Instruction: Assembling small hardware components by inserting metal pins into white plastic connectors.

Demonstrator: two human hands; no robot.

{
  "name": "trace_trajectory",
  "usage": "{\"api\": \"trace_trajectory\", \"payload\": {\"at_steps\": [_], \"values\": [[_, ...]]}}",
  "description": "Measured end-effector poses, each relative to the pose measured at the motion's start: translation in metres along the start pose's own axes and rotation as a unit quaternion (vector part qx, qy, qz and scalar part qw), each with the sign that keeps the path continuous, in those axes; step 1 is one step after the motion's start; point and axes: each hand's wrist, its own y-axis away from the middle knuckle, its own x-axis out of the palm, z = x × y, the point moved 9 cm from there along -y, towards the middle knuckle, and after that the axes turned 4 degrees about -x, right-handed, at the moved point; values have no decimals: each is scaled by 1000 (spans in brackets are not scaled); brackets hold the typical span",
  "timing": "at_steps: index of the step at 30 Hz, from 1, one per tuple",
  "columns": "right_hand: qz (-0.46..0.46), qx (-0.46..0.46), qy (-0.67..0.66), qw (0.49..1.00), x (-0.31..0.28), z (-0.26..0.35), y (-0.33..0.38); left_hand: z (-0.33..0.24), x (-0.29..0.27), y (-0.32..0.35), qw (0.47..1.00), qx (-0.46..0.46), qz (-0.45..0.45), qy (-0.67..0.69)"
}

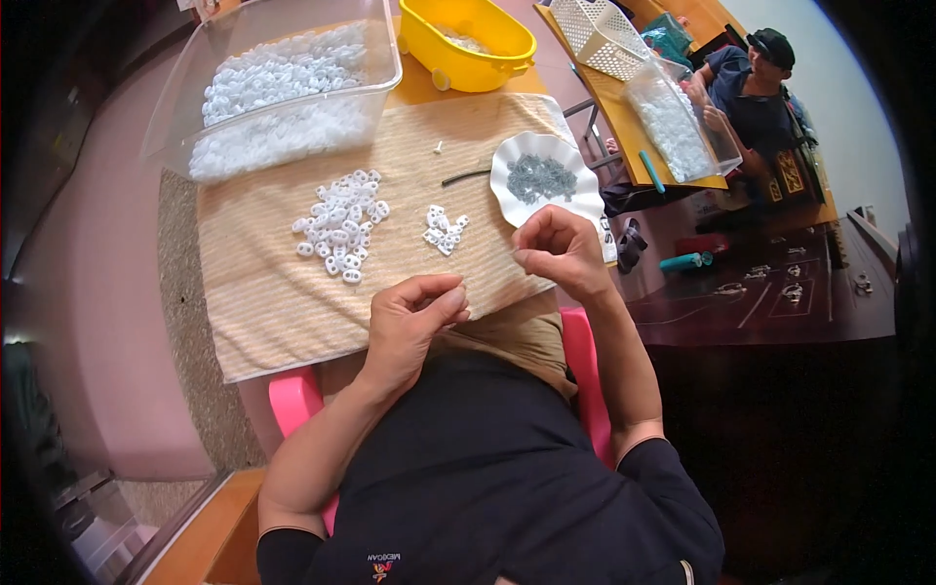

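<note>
My left hand [414,322] is over the near edge of the striped beige cloth [253,302], thumb and forefinger pinched together. Whatever is between them is too small or hidden to make out. Close to the white scalloped plate [592,200], my right hand [565,252] is also closed in a pinch, and I cannot make out what it holds. Small grey translucent pieces [539,178] lie on that plate. Ahead of my left hand sits a little cluster of flat white plastic pieces [446,231]. Farther left is a larger pile of white oval two-holed plastic pieces [341,222].
A clear plastic bin [380,96] of white pieces stands at the far left, beside a yellow tub [517,60]. A thin black rod [466,178] and a small white part [438,147] lie on the cloth. Another person [746,97] sits at a table at far right.
</note>
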Motion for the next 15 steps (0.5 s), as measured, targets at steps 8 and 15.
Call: {"api": "trace_trajectory", "payload": {"at_steps": [8,15], "values": [[84,48,-75,992,58,-7,5,-6,8,0,997,45,29,-61],[94,31,-70,993,61,-11,4,-12,6,3,993,63,28,-91]]}}
